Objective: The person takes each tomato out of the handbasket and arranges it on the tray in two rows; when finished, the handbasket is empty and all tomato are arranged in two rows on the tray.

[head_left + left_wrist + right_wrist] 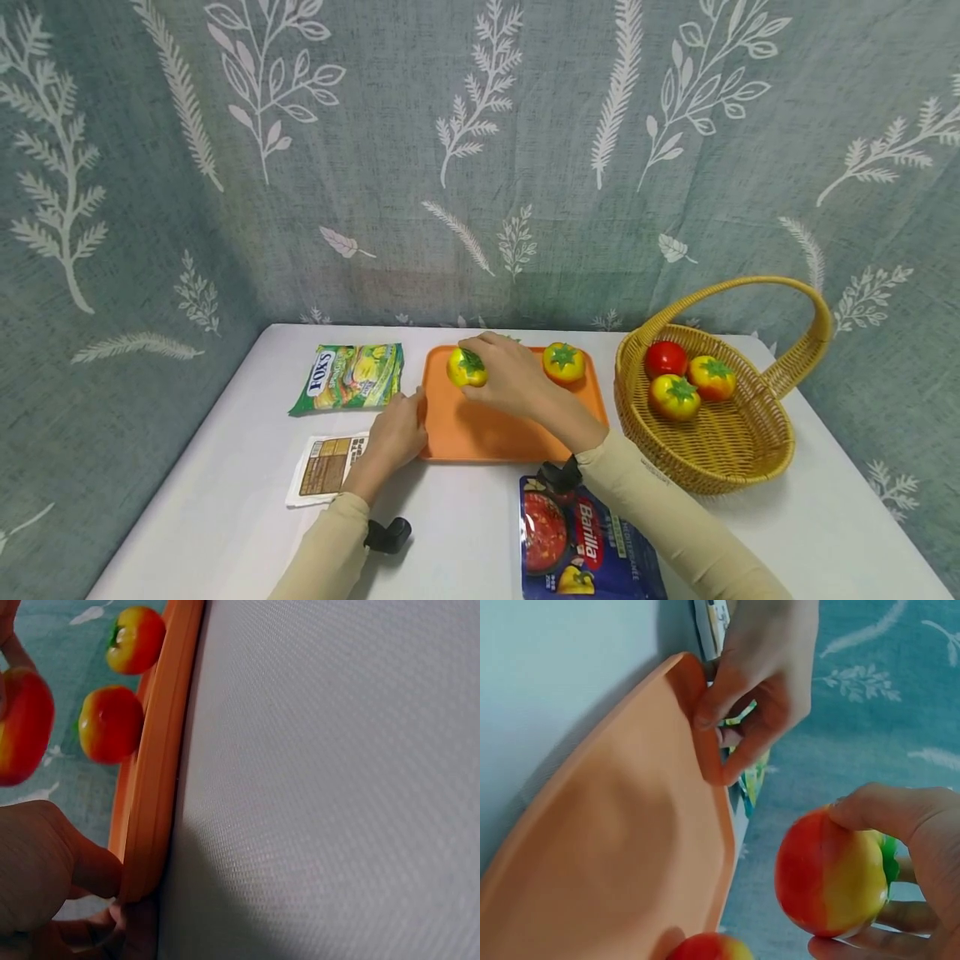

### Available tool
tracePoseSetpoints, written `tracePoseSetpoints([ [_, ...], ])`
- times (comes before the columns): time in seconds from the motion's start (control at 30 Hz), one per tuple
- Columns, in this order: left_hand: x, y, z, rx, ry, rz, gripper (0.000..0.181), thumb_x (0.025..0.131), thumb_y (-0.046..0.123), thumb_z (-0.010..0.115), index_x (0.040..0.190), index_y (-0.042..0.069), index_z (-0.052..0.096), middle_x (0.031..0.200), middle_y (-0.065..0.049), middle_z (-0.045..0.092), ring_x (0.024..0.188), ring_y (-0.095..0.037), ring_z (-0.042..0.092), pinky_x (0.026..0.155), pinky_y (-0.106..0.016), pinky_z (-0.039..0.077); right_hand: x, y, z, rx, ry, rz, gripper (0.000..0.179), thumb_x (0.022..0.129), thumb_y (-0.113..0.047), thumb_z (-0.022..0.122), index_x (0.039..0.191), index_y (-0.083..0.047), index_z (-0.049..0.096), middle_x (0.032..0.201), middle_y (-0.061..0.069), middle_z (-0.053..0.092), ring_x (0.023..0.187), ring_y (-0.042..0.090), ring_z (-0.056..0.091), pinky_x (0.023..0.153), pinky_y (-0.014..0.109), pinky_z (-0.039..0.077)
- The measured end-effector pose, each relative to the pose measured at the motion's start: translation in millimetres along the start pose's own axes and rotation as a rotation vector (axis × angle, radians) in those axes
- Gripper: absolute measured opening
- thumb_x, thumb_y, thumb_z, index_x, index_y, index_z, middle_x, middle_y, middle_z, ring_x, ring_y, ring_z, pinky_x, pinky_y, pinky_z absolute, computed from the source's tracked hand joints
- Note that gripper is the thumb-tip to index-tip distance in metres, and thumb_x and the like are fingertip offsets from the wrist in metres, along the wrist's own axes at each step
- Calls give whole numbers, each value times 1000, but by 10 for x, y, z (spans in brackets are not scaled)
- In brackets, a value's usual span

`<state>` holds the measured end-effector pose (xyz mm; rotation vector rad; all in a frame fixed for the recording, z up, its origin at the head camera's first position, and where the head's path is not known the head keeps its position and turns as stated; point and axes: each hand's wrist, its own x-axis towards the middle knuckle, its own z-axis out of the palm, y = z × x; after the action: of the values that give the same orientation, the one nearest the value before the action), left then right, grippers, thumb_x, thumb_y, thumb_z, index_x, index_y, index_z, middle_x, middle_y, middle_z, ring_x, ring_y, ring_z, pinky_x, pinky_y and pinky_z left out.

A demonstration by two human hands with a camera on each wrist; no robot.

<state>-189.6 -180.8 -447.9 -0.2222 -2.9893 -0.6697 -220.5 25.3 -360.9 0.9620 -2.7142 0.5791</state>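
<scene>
My right hand (513, 375) holds a red-and-yellow tomato (467, 367) with a green leafy top above the left part of an orange tray (480, 433). In the right wrist view, thumb and fingers are around that tomato (832, 874), which is apart from the tray. My left hand (397, 429) pinches the tray's left rim, thumb inside and fingers outside, as the right wrist view shows. Another tomato (564, 363) sits at the tray's far right. The left wrist view shows two tomatoes on the tray; one is mostly hidden behind my right hand in the head view.
Right of the tray stands a wicker basket (750, 454) with a tall handle, holding a red tomato (666, 358) and two red-and-yellow ones. A green FOX'S bag (348, 377) and a brown-and-white packet (327, 467) lie left. A blue Barilla pouch (585, 542) lies in front, partly under my right forearm.
</scene>
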Motion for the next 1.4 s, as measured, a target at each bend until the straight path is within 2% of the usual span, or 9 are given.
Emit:
tracePoseSetpoints([
  [0.3, 15, 3, -22, -3, 7, 6, 55, 81, -3, 64, 136, -9, 55, 91, -19, 58, 78, -26, 51, 66, -41, 48, 214, -20, 129, -2, -33, 19, 59, 81, -31, 80, 134, -11, 62, 127, 8, 63, 110, 25, 60, 89, 42, 49],
  [0.63, 18, -9, -36, -18, 12, 2, 54, 82, -4, 63, 135, -9, 56, 91, -19, 58, 77, -26, 50, 63, -40, 46, 360, -6, 262, -15, -61, 31, 58, 81, -31, 80, 132, -10, 62, 121, 7, 64, 102, 21, 61, 84, 38, 50],
  [1.0, -1, -27, -41, -51, -1, -39, 55, 85, -1, 64, 138, -8, 54, 90, -16, 55, 74, -24, 48, 61, -37, 43, 533, -3, 436, -70, -153, 58, 60, 84, -33, 79, 136, -10, 59, 117, 9, 63, 93, 20, 58, 77, 36, 49],
  [1.2, -13, -23, -1, -35, -8, -27, 57, 82, -2, 64, 138, -8, 54, 90, -17, 56, 73, -25, 50, 63, -41, 47, 565, 44, 499, -90, -162, 75, 61, 84, -33, 79, 136, -9, 60, 119, 10, 64, 95, 23, 61, 79, 38, 51],
  [1.4, -19, -9, -5, -34, 13, -22, 57, 78, -3, 64, 135, -6, 57, 90, -17, 56, 74, -25, 50, 64, -42, 47, 652, 93, 572, -108, -154, 90, 59, 83, -33, 79, 134, -9, 62, 117, 9, 65, 98, 24, 63, 79, 41, 53],
])
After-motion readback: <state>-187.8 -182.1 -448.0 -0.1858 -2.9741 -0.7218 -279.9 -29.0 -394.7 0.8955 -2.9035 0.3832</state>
